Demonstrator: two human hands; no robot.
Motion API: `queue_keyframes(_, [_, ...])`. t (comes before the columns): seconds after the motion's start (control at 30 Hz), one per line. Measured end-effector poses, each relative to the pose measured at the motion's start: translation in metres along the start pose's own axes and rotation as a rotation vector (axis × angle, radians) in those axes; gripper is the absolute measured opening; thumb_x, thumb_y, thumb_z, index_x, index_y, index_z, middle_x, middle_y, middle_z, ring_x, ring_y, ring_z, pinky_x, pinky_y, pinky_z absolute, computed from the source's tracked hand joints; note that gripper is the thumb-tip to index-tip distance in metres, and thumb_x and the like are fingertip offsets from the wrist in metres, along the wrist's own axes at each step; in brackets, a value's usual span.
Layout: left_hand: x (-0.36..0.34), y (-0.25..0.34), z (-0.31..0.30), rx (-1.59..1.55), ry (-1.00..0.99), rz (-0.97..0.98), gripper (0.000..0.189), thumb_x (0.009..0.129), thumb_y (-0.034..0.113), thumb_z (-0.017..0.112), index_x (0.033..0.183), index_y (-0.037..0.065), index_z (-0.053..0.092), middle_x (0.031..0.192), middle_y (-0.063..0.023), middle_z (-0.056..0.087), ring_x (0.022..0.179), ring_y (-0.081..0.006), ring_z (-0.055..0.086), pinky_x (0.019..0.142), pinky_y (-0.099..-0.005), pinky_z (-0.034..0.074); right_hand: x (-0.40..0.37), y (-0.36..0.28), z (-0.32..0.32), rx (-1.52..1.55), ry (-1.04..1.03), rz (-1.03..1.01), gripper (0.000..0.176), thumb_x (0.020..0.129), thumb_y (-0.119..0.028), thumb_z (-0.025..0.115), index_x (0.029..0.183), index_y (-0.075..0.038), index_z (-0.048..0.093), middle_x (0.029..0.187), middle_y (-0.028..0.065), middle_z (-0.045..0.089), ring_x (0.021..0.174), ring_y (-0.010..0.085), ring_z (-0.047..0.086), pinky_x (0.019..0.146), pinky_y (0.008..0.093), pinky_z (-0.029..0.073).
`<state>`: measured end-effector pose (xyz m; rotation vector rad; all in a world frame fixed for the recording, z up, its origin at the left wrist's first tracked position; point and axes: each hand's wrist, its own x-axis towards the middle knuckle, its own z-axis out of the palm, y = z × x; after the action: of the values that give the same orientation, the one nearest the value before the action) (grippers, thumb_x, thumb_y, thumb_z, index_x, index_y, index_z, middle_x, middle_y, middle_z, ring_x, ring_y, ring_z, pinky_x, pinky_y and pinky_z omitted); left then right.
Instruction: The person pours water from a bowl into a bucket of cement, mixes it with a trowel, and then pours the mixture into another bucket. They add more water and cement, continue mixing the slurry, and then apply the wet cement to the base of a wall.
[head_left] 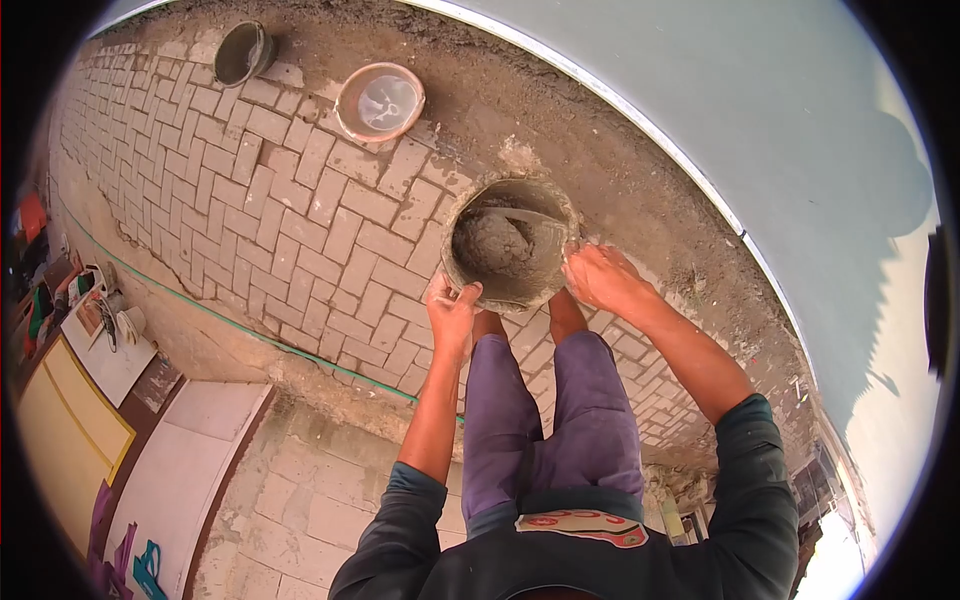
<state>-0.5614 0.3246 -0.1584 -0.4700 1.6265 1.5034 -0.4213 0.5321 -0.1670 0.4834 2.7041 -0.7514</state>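
The mortar bucket [470, 285] sits on the brick paving [300, 210], just ahead of the person's feet and held between both hands. It is partly filled with grey wet mortar [495, 250], and a trowel [525, 216] lies in it, its blade resting against the far inner wall.

The left hand [452, 312] grips the near left rim. Its fingers [440, 292] are curled over the edge and pressed tight on it. The right hand [600, 275] holds the right rim, its fingers [577, 262] bent and closed over the edge. Both arms are bare to the elbow, with dark sleeves [755, 470] pushed up.

Just behind the fingers, toward the body, are the person's legs in purple trousers [590, 420].

Beyond the fingers, past the bucket's far rim, a strip of sandy ground [600, 150] runs along the foot of a pale blue wall [760, 100].

Well off to the left of the left fingers and farther away, a pinkish bucket [352, 120] stands at the edge of the paving. A dark bucket [243, 52] stands farther left still.

A green string line [200, 305] runs along the near edge of the bricks, left of and behind the left hand.
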Motion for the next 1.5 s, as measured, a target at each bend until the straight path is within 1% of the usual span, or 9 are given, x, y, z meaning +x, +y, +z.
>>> queue_keyframes(0.17, [0.011, -0.003, -0.030, 0.197, -0.084, 0.155, 0.020, 0.082, -0.003, 0.065, 0.098, 0.006, 0.061, 0.098, -0.0018, 0.064, 0.078, -0.0089, 0.060, 0.061, -0.0237, 0.047, 0.022, -0.038, 0.036, 0.055, -0.117, -0.006, 0.013, 0.089, -0.016, 0.053, 0.085, -0.005, 0.059, 0.088, 0.0168, 0.062, 0.081, 0.0400, 0.063, 0.072, 0.0517, 0.049])
queue_keyframes(0.23, [0.006, 0.005, -0.039, 0.108, -0.104, 0.056, 0.030, 0.080, -0.007, 0.059, 0.110, -0.002, 0.062, 0.104, -0.0074, 0.066, 0.091, -0.0148, 0.061, 0.083, -0.0286, 0.049, 0.006, -0.072, 0.057, 0.117, -0.080, 0.047, 0.015, 0.089, -0.017, 0.054, 0.082, -0.005, 0.059, 0.085, 0.0172, 0.062, 0.079, 0.0402, 0.062, 0.073, 0.0519, 0.049])
queue_keyframes(0.47, [-0.007, 0.011, -0.076, 0.391, -0.186, 0.115, 0.036, 0.080, -0.004, 0.062, 0.116, -0.007, 0.061, 0.107, -0.0097, 0.066, 0.094, -0.0161, 0.062, 0.085, -0.0283, 0.049, -0.023, -0.092, 0.032, 0.185, 0.079, 0.163, 0.020, 0.089, -0.018, 0.055, 0.078, -0.001, 0.059, 0.077, 0.0213, 0.062, 0.074, 0.0421, 0.063, 0.066, 0.0500, 0.050])
queue_keyframes(0.63, [-0.027, 0.009, -0.076, 0.451, -0.260, 0.341, 0.032, 0.079, -0.005, 0.063, 0.110, -0.009, 0.061, 0.137, -0.0271, 0.055, 0.113, -0.0215, 0.061, 0.086, -0.0304, 0.051, -0.054, -0.074, 0.059, 0.359, -0.099, 0.344, 0.025, 0.089, -0.020, 0.058, 0.086, 0.004, 0.062, 0.077, 0.0240, 0.064, 0.071, 0.0390, 0.064, 0.063, 0.0454, 0.050])
queue_keyframes(0.7, [-0.035, 0.012, -0.087, 0.473, -0.335, 0.343, 0.025, 0.078, -0.006, 0.063, 0.103, -0.007, 0.060, 0.143, -0.0294, 0.047, 0.117, -0.0229, 0.059, 0.088, -0.0315, 0.051, -0.076, -0.089, 0.021, 0.803, -0.521, 0.592, 0.034, 0.095, -0.025, 0.058, 0.092, 0.008, 0.063, 0.070, 0.0176, 0.062, 0.060, 0.0257, 0.063, 0.055, 0.0394, 0.051])
queue_keyframes(0.97, [-0.093, 0.020, -0.109, 0.530, -0.576, 0.129, 0.026, 0.079, -0.013, 0.060, 0.101, 0.000, 0.058, 0.118, -0.0114, 0.064, 0.104, -0.0168, 0.061, 0.083, -0.0306, 0.051, -0.197, -0.160, 0.085, 2.078, -0.318, 0.772, 0.024, 0.096, -0.019, 0.063, 0.093, 0.004, 0.060, 0.070, 0.0053, 0.058, 0.050, 0.0094, 0.053, 0.037, 0.0247, 0.042])
queue_keyframes(1.27, [-0.207, 0.002, -0.088, 0.644, -0.653, 0.175, 0.028, 0.080, -0.006, 0.062, 0.105, 0.005, 0.060, 0.098, -0.0049, 0.068, 0.083, -0.0119, 0.065, 0.069, -0.0272, 0.052, -0.294, -0.243, 0.098, 3.262, 0.322, -0.075, 0.037, 0.103, -0.027, 0.051, 0.117, 0.007, 0.048, 0.085, 0.0041, 0.051, 0.054, 0.0072, 0.047, 0.042, 0.0218, 0.045])
queue_keyframes(1.4, [-0.258, -0.018, -0.064, 0.700, -0.855, 0.151, 0.027, 0.080, -0.005, 0.062, 0.105, 0.005, 0.060, 0.096, -0.0045, 0.068, 0.079, -0.0103, 0.064, 0.061, -0.0231, 0.050, -0.432, -0.297, 0.012, 1.517, 0.252, 0.755, 0.034, 0.096, -0.030, 0.060, 0.094, 0.005, 0.060, 0.074, 0.0079, 0.059, 0.061, 0.0120, 0.058, 0.049, 0.0324, 0.050])
queue_keyframes(1.5, [-0.304, -0.044, -0.049, 0.799, -0.979, 0.180, 0.027, 0.079, -0.005, 0.062, 0.104, 0.004, 0.060, 0.092, -0.0037, 0.067, 0.074, -0.0096, 0.063, 0.055, -0.0223, 0.047, -0.488, -0.294, 0.041, 0.886, 0.388, 0.943, 0.025, 0.087, -0.020, 0.064, 0.088, 0.005, 0.064, 0.076, 0.0191, 0.066, 0.070, 0.0306, 0.067, 0.062, 0.0432, 0.054])
